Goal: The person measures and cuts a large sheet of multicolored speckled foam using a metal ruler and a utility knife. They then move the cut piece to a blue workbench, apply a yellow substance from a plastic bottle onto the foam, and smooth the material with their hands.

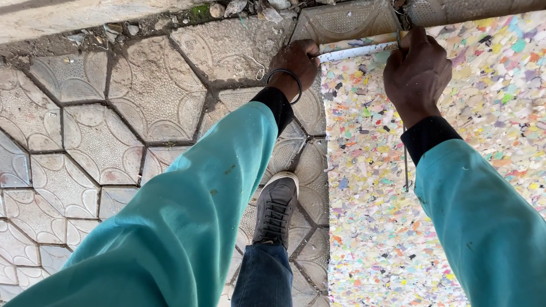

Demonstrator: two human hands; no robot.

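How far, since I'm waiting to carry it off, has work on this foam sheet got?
Early, it seems. Done: the speckled foam sheet lies on the paving, and a thin dark line, perhaps a mark or cut, runs down below the right hand. In hand: left hand and right hold a white measuring strip across the far edge. Left: most of the sheet looks unmarked.

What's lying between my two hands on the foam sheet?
In the head view, a white tape measure strip runs between the left hand and the right hand, along the foam sheet.
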